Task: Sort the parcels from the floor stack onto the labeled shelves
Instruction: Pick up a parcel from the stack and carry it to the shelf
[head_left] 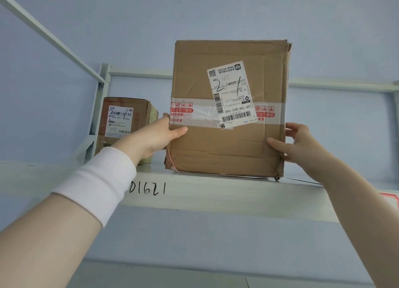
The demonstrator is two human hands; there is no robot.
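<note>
A pale blue wall (194, 11) is seen across the upper frame, lit softly and evenly. A pale metal shelf (216, 192), marked "D1621" by hand on its front edge, is laid across the middle. A slanted bar (49, 35) is set in the upper left and met by an upright post (101, 106) at centre left, and a red-edged label (389, 199) is cut off at the right edge.

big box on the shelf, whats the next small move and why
Probably slide the box a little deeper onto the shelf. Its base sits right at the front edge, and the left hand and right hand grip its sides. It is marked 2-1, as the small box further back at left seems to be, so this looks like its place.
</note>
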